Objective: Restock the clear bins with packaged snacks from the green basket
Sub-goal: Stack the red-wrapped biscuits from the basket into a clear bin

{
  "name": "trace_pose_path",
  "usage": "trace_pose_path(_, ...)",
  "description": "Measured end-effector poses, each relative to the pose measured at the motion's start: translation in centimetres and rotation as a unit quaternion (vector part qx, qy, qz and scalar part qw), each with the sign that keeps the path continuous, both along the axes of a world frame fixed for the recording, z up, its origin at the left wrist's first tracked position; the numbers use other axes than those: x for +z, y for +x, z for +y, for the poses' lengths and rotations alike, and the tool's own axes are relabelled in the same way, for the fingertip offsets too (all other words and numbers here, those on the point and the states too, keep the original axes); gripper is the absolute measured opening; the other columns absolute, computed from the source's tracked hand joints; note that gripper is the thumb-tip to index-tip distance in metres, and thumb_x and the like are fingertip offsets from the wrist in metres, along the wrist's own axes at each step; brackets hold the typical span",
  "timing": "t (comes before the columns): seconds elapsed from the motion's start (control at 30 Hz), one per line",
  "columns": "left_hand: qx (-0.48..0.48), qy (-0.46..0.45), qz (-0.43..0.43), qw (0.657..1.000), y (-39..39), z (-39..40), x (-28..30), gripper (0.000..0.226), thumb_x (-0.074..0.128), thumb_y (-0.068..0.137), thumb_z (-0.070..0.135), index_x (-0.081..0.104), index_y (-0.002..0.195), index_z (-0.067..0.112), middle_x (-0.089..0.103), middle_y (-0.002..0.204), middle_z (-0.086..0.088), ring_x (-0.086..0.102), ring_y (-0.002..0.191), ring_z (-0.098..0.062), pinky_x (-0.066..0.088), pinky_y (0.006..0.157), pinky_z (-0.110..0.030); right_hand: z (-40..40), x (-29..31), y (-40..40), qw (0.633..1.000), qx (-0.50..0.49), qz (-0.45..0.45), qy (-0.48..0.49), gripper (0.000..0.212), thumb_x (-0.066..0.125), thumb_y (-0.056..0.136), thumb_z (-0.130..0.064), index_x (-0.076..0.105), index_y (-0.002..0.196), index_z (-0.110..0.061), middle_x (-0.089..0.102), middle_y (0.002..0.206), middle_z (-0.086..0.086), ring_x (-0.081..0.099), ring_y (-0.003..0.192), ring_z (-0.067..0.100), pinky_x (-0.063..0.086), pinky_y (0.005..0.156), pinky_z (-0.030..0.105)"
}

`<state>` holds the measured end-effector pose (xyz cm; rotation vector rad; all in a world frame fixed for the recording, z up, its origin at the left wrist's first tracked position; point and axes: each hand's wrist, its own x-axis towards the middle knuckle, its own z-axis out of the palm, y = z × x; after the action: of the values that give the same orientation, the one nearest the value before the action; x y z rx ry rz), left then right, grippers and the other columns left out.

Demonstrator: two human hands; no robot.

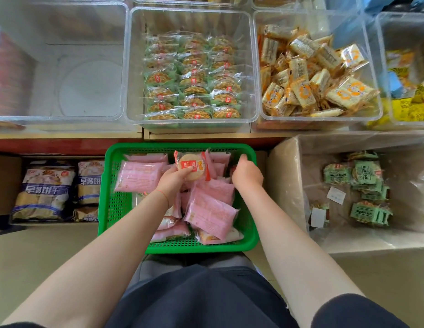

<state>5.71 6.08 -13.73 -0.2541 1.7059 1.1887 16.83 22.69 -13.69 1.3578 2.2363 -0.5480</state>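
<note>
Near the middle of the view, a green basket sits just in front of the person's lap, loaded with pink snack packets lying in a loose heap. The left hand has its grip curled around a round biscuit in a red-and-clear wrapper, held above the far half of the basket. The right hand reaches down at the far right corner of the basket, fingers bent among the packets; whether its grip holds anything I cannot tell.

Beyond the basket stands a row of clear bins. The far left bin shows its bare bottom. The middle bin holds green-wrapped waffle biscuits in three neat rows. The bin to its right is piled with orange-and-white cracker packets lying at all angles.

Left of the basket lie blue-and-white biscuit bags. At the right, a lined cardboard box holds a few green packets.
</note>
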Motion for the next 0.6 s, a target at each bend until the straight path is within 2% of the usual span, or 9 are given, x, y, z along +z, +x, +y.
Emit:
trace_pose_path(0.07, -0.002, -0.006, 0.004, 1.000, 0.5, 0.2, -0.4, 0.042, 0.070, 0.085, 0.037, 0.064, 0.121, 0.015, 0.074, 0.109, 0.000, 0.068, 0.105, -0.021, 0.050, 0.100, -0.043, 0.4, -0.2, -0.5, 0.999, 0.016, -0.026, -0.020, 0.045, 0.039, 0.097, -0.001, 0.041, 0.142, -0.006, 0.060, 0.127, 0.016, 0.059, 0.115, 0.037, 0.049, 0.082, 0.043)
trace_pose_path(0.17, -0.004, -0.006, 0.015, 1.000, 1.2, 0.1, -0.7, 0.040, 0.069, 0.087, 0.036, 0.064, 0.121, 0.016, 0.074, 0.110, 0.000, 0.068, 0.106, -0.021, 0.050, 0.100, -0.044, 0.3, -0.5, -1.0, 0.998, 0.039, -0.036, -0.023, 0.027, 0.042, 0.098, -0.001, 0.060, 0.117, -0.005, 0.066, 0.115, 0.013, 0.064, 0.104, 0.032, 0.046, 0.071, 0.036)
trace_pose_path(0.23, -0.005, -0.005, 0.023, 1.000, 1.3, 0.1, -0.6, 0.036, 0.068, 0.089, 0.033, 0.065, 0.120, 0.015, 0.073, 0.111, -0.001, 0.067, 0.107, -0.020, 0.050, 0.100, -0.042, 0.1, -0.8, -0.6, 0.998, 0.057, -0.031, -0.009, 0.023, 0.044, 0.097, -0.002, 0.064, 0.108, -0.006, 0.067, 0.107, 0.011, 0.064, 0.098, 0.030, 0.050, 0.072, 0.036)
trace_pose_path(0.33, -0.012, -0.003, 0.025, 1.000, 1.2, 0.0, -0.7, 0.035, 0.067, 0.091, 0.030, 0.065, 0.121, 0.012, 0.073, 0.112, -0.002, 0.067, 0.107, -0.019, 0.050, 0.098, -0.038, 0.0, -0.9, -0.1, 0.998, 0.059, -0.013, 0.002, 0.021, 0.047, 0.095, -0.003, 0.064, 0.107, -0.009, 0.065, 0.108, 0.011, 0.063, 0.098, 0.031, 0.052, 0.076, 0.039)
trace_pose_path(0.4, -0.009, 0.000, 0.019, 1.000, 0.9, -0.2, -0.5, 0.029, 0.067, 0.091, 0.026, 0.066, 0.116, 0.012, 0.073, 0.110, -0.004, 0.068, 0.103, -0.019, 0.051, 0.092, -0.034, 0.0, -0.6, -0.1, 0.998, 0.042, 0.053, 0.003, 0.019, 0.050, 0.094, -0.007, 0.063, 0.107, -0.011, 0.058, 0.112, 0.010, 0.059, 0.102, 0.032, 0.052, 0.082, 0.043)
trace_pose_path(0.47, -0.004, 0.001, 0.012, 1.000, 0.5, -0.6, -0.1, 0.019, 0.067, 0.092, 0.021, 0.068, 0.107, 0.010, 0.074, 0.108, -0.007, 0.070, 0.099, -0.020, 0.053, 0.088, -0.033, 0.1, 0.1, 0.1, 0.985, 0.017, 0.172, -0.013, 0.011, 0.051, 0.096, -0.013, 0.062, 0.099, -0.013, 0.054, 0.108, 0.008, 0.055, 0.098, 0.029, 0.052, 0.085, 0.045)
trace_pose_path(0.53, 0.010, 0.011, 0.000, 1.000, 0.0, -1.3, 0.5, 0.017, 0.067, 0.092, 0.016, 0.068, 0.105, 0.006, 0.074, 0.105, -0.010, 0.070, 0.098, -0.022, 0.055, 0.087, -0.034, 0.2, 1.7, 0.4, 0.960, -0.025, 0.269, -0.069, 0.010, 0.051, 0.098, -0.014, 0.058, 0.092, -0.014, 0.055, 0.100, 0.003, 0.055, 0.090, 0.022, 0.051, 0.080, 0.040)
trace_pose_path(0.6, 0.032, 0.028, -0.003, 0.999, -0.5, -2.1, 1.3, 0.021, 0.064, 0.093, 0.011, 0.065, 0.111, 0.001, 0.074, 0.099, -0.010, 0.070, 0.093, -0.023, 0.057, 0.079, -0.032, 0.3, 3.7, 0.7, 0.927, -0.082, 0.335, -0.149, 0.010, 0.050, 0.100, -0.014, 0.057, 0.093, -0.016, 0.060, 0.097, 0.000, 0.057, 0.089, 0.017, 0.050, 0.072, 0.029)
